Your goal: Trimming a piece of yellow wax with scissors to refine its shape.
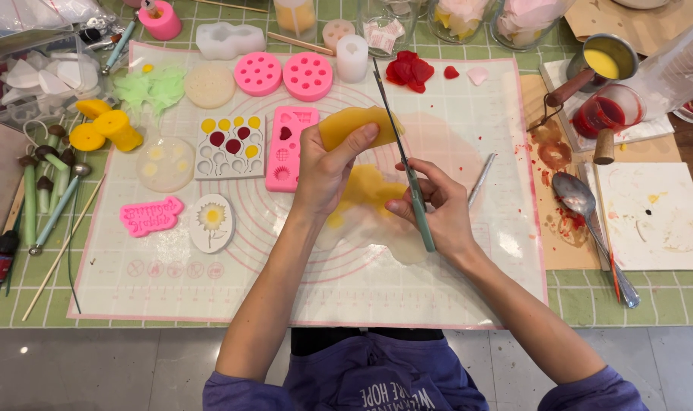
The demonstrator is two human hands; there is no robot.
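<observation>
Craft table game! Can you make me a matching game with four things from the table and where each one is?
Things:
1. yellow sheet
2. spoon
3. red petals
4. sunflower mold

Places:
A. on the stained brown paper at the right
B. pinched in the left hand
C. lower left of the mat, beside a pink mold
D. far edge of the mat

Pairs: 1-B, 2-A, 3-D, 4-C
</observation>
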